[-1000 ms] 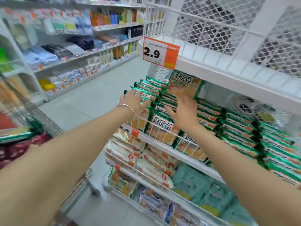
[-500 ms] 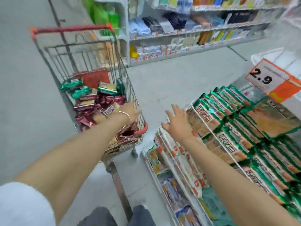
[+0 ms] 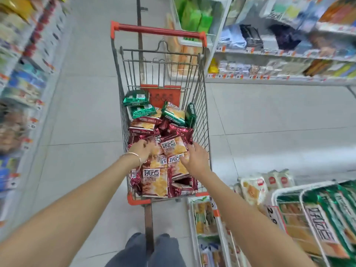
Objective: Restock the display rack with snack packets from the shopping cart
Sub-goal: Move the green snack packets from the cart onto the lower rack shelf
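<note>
The wire shopping cart [image 3: 202, 116] with an orange handle stands in the aisle before me, holding several dark red snack packets [image 3: 155, 182] and, at its far end, several green packets [image 3: 142, 110]. My left hand [image 3: 141, 149], with a bracelet on the wrist, reaches down among the red packets; its fingertips are hidden among them. My right hand [image 3: 194, 158] hovers over the red packets at the cart's right side with fingers spread. The white display rack [image 3: 289, 191] at lower right carries rows of green packets [image 3: 323, 218].
Store shelves [image 3: 269, 79] with goods line the far right, and a blurred shelf row [image 3: 21, 89] lines the left. Lower rack tiers [image 3: 206, 214] hold other snack bags. Grey tiled floor lies around the cart. My legs show below the cart.
My view has swung from the rack to the cart. Both hands left the green packets on the rack and now reach into the cart, over the red packets.
</note>
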The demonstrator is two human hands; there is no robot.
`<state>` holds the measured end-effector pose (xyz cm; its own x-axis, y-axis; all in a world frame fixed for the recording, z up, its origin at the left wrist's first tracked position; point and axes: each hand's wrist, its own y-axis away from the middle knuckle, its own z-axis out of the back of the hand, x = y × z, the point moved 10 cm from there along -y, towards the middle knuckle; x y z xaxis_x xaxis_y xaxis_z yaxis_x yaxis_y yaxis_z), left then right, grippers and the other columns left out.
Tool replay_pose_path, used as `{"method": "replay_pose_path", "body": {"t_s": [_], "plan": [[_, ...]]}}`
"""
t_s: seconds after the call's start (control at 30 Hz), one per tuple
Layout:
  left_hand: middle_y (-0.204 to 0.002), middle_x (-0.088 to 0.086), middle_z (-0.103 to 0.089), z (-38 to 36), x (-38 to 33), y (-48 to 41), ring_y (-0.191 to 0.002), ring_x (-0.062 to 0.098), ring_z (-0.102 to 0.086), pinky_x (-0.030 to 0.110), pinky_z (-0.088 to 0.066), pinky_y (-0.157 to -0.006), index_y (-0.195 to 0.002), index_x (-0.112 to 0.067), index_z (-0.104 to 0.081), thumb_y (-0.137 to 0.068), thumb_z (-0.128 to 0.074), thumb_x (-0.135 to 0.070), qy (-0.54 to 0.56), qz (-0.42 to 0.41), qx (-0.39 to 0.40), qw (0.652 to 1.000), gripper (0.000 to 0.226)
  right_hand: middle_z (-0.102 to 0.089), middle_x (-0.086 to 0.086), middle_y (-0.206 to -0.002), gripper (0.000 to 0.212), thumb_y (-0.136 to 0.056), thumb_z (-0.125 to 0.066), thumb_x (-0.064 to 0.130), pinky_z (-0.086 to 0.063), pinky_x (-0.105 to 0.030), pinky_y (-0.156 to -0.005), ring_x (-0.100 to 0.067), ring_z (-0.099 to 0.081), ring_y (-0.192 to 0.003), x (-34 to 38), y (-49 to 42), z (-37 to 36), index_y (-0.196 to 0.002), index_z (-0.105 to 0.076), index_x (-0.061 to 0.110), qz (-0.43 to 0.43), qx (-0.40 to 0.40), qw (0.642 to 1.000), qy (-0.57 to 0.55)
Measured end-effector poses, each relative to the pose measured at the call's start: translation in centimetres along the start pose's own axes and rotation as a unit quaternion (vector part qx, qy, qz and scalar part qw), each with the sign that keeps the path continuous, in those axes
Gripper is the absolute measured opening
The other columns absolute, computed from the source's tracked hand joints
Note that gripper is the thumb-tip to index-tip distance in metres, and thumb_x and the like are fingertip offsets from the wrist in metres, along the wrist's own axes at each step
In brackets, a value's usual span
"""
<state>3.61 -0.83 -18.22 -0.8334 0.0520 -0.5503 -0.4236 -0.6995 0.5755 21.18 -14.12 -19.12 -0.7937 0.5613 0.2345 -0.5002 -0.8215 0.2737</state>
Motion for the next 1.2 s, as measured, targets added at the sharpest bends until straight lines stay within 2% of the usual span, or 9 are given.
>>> {"method": "replay_pose_path", "body": {"t_s": [0.2,0.33,0.47,0.6,0.83,0.93,1.03,1.13,1.2], "plan": [[-0.133,0.013,-0.058,1.8,1.8,-5.8,-0.117,0.031,-0.058,0.037,-0.043,-0.096,-0.141,-0.009,-0.049,-0.107,-0.039,-0.038,0.060,0.063,-0.026,0.996,0.046,-0.030,-0.013,-0.159,0.062,-0.099,-0.051,0.043,-0.014,-0.047,-0.124,-0.028,-0.024,-0.148,0.9,-11.3,-2.0,-0.149,-0.039,0.008,0.065,0.077,0.990,0.099],[-0.083,0.004,-0.055,2.0,1.8,-10.2,-0.065,0.017,-0.049,0.030,-0.037,-0.063,-0.095,-0.016,-0.054,-0.107,-0.038,-0.031,0.087,0.097,-0.041,0.991,0.025,-0.031,-0.013,-0.156,0.061,-0.096,-0.058,0.042,-0.017,-0.049,-0.123,-0.029,-0.026,-0.146,0.6,-19.4,-2.5,-0.145,-0.041,0.009,0.063,0.110,0.985,0.117],[-0.069,-0.006,-0.039,1.7,1.8,-13.6,-0.060,0.011,-0.036,0.024,-0.029,-0.056,-0.068,-0.025,-0.040,-0.104,-0.042,-0.017,0.143,0.135,-0.048,0.979,0.038,-0.031,-0.014,-0.156,0.074,-0.091,-0.067,0.036,-0.017,-0.049,-0.123,-0.032,-0.027,-0.146,2.3,-26.3,-3.3,-0.150,-0.034,0.006,0.097,0.110,0.976,0.163],[-0.101,0.002,-0.058,0.1,3.1,-15.8,-0.097,0.023,-0.060,0.036,-0.049,-0.090,-0.098,-0.018,-0.065,-0.102,-0.049,-0.021,0.223,0.162,-0.017,0.961,0.017,-0.015,-0.012,-0.164,0.095,-0.089,-0.068,0.016,-0.019,-0.049,-0.123,-0.032,-0.016,-0.151,1.3,-29.7,-6.7,-0.159,-0.003,0.013,0.043,0.116,0.985,0.121],[-0.140,0.008,-0.054,-0.5,2.8,-16.6,-0.121,0.022,-0.055,0.039,-0.044,-0.107,-0.140,-0.009,-0.050,-0.103,-0.052,-0.035,0.380,0.218,0.015,0.899,0.045,-0.056,-0.006,-0.142,0.076,-0.091,-0.071,0.025,-0.052,-0.044,-0.100,-0.028,-0.054,-0.126,0.1,-27.9,-2.6,-0.155,-0.030,0.026,0.099,-0.026,0.995,-0.007],[-0.142,0.016,-0.054,-1.4,0.0,-16.6,-0.129,0.027,-0.053,0.041,-0.043,-0.110,-0.141,-0.013,-0.049,-0.089,-0.054,-0.065,0.529,0.201,0.076,0.821,0.074,-0.052,-0.007,-0.147,0.079,-0.082,-0.078,0.014,-0.039,-0.048,-0.114,-0.029,-0.050,-0.134,4.5,-21.4,-0.4,-0.152,-0.041,0.021,0.292,-0.024,0.955,-0.039],[-0.136,0.016,-0.060,-2.9,-0.2,-16.1,-0.123,0.030,-0.060,0.048,-0.049,-0.104,-0.138,-0.010,-0.048,-0.055,-0.086,-0.062,0.534,0.204,0.108,0.813,0.105,-0.046,-0.009,-0.152,0.084,-0.078,-0.081,0.019,-0.036,-0.051,-0.116,-0.030,-0.046,-0.138,6.7,-16.2,-1.6,-0.152,-0.040,0.016,0.433,0.007,0.902,-0.002],[-0.137,0.015,-0.060,-3.1,3.1,-16.2,-0.121,0.033,-0.060,0.054,-0.047,-0.105,-0.146,-0.014,-0.043,-0.024,-0.101,-0.039,0.504,0.205,0.029,0.838,0.138,-0.023,-0.004,-0.164,0.076,-0.092,-0.050,0.049,-0.008,-0.053,-0.124,-0.021,-0.025,-0.149,6.1,-17.2,-2.3,-0.158,-0.022,0.024,0.403,0.088,0.908,0.068],[-0.140,0.013,-0.057,-2.9,5.4,-15.9,-0.125,0.035,-0.056,0.054,-0.042,-0.108,-0.151,-0.015,-0.036,-0.036,-0.101,-0.024,0.499,0.212,-0.001,0.840,0.132,-0.013,-0.006,-0.167,0.077,-0.090,-0.043,0.051,0.002,-0.052,-0.123,-0.022,-0.014,-0.153,4.1,-21.2,-1.2,-0.158,-0.019,0.025,0.314,0.099,0.936,0.127]]}}
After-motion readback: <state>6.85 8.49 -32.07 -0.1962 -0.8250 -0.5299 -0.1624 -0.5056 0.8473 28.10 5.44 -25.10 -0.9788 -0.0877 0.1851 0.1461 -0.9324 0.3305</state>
